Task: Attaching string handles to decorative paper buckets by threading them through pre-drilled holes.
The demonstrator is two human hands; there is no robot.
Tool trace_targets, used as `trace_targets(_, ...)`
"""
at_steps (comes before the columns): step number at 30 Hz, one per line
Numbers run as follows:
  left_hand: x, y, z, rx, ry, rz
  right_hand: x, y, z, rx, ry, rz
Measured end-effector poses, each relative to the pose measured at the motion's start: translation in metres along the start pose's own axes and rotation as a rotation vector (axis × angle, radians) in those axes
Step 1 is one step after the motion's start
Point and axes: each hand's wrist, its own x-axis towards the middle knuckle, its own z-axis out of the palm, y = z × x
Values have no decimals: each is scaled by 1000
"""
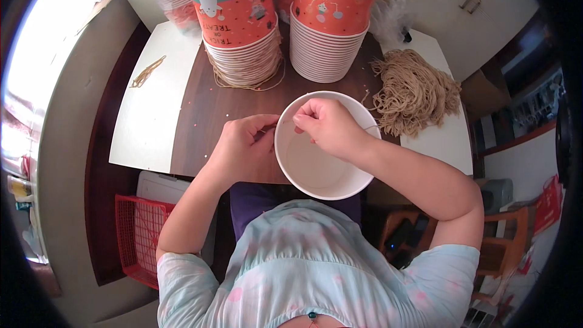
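Observation:
A white paper bucket point(322, 173) stands open-topped at the table's near edge, its mouth facing me. My right hand point(331, 126) reaches into the mouth, thumb and forefinger pinched on a thin tan cord by the inside of the left wall. Outside that wall, my left hand point(246, 143) is closed, thumb against fingers, with a thin strand just visible between them. A short piece of cord point(371, 127) shows at the bucket's right rim. The bucket's outside is mostly hidden.
Two upside-down stacks of orange-and-green printed paper buckets, a left stack point(234, 15) wound with cords and a right stack point(331, 42), stand behind. A tan cord heap point(416, 94) lies right. Some loose cords point(147, 73) lie left; a red basket point(138, 237) sits below.

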Motion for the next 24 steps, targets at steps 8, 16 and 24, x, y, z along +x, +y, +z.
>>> trace_targets(8, -1, 6, 1, -14, -15, -48, -1, 1, 4, -35, 20, 11)
trace_targets(16, 1, 7, -1, -23, -38, -45, -4, -5, 4, 62, -2, 89)
trace_targets(24, 1, 4, 2, -66, -41, -42, -5, -5, 8, 130, 3, 103)
